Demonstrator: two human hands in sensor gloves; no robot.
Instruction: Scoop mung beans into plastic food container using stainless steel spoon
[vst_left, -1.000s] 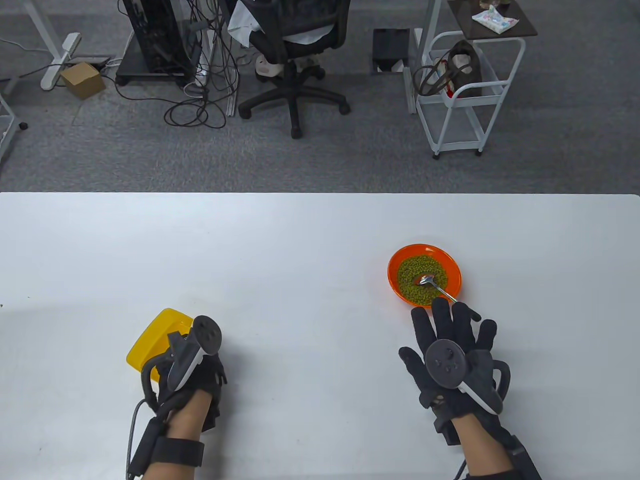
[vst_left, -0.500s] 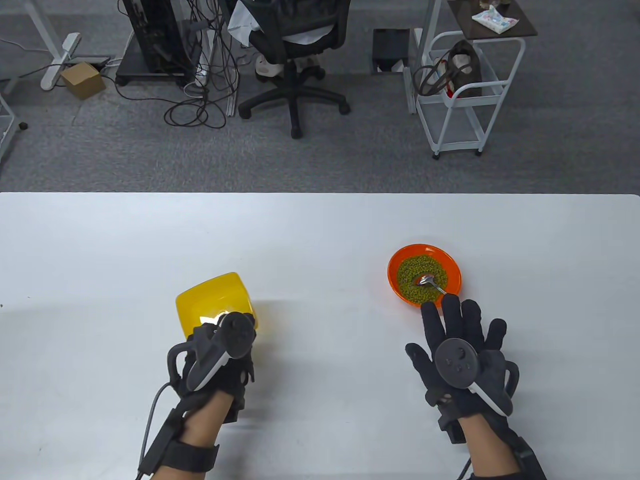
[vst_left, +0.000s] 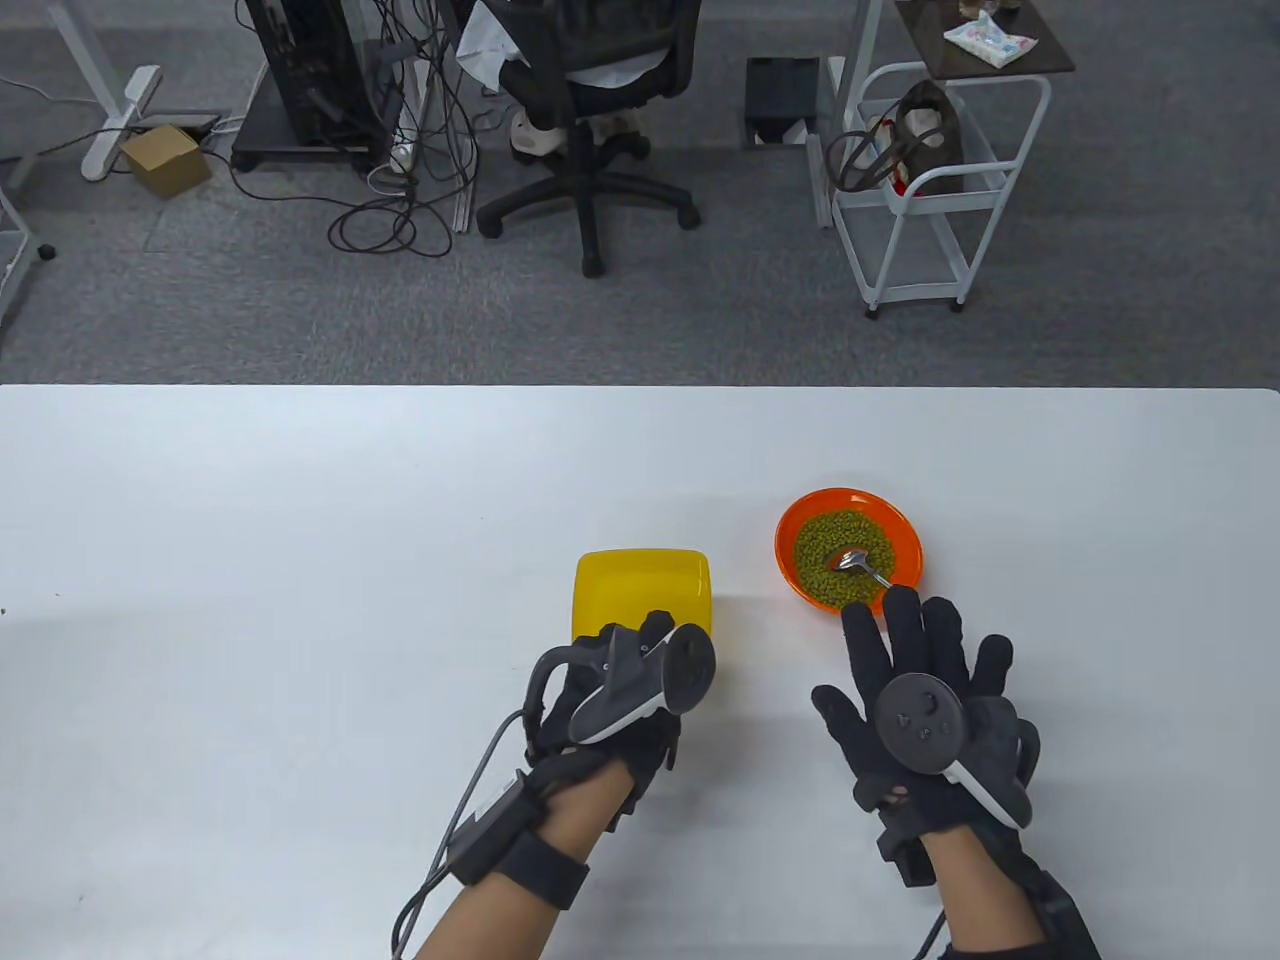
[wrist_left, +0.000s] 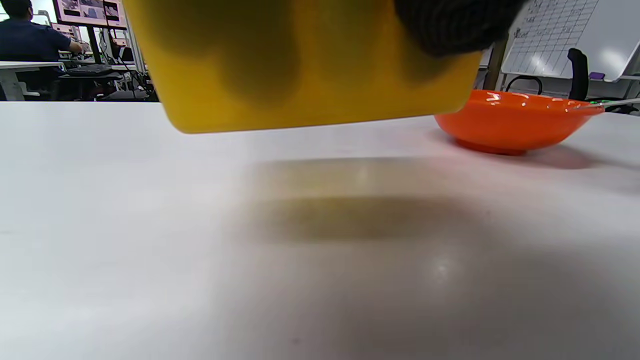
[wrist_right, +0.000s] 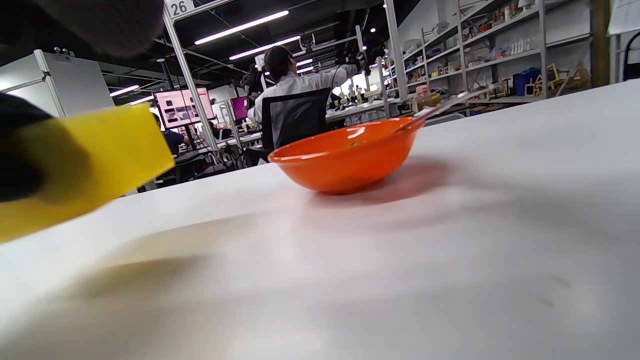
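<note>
A yellow plastic food container (vst_left: 641, 590) is held by my left hand (vst_left: 625, 660) a little above the table, just left of the orange bowl (vst_left: 848, 548). In the left wrist view the container (wrist_left: 300, 65) hangs clear of its shadow, with a fingertip (wrist_left: 450, 25) on its right side. The bowl holds green mung beans (vst_left: 825, 570) and a stainless steel spoon (vst_left: 865, 567), handle towards me. My right hand (vst_left: 915, 640) lies flat with spread fingers just in front of the bowl, over the handle's end, holding nothing. The bowl (wrist_right: 345, 157) and container (wrist_right: 85, 160) show in the right wrist view.
The white table (vst_left: 300, 500) is bare to the left and behind the bowl. Beyond its far edge stand an office chair (vst_left: 585, 90) and a white cart (vst_left: 930, 180) on the floor.
My left hand has carried the yellow container from the near left rightwards to beside the orange bowl. My right hand edged slightly forward, then stayed put.
</note>
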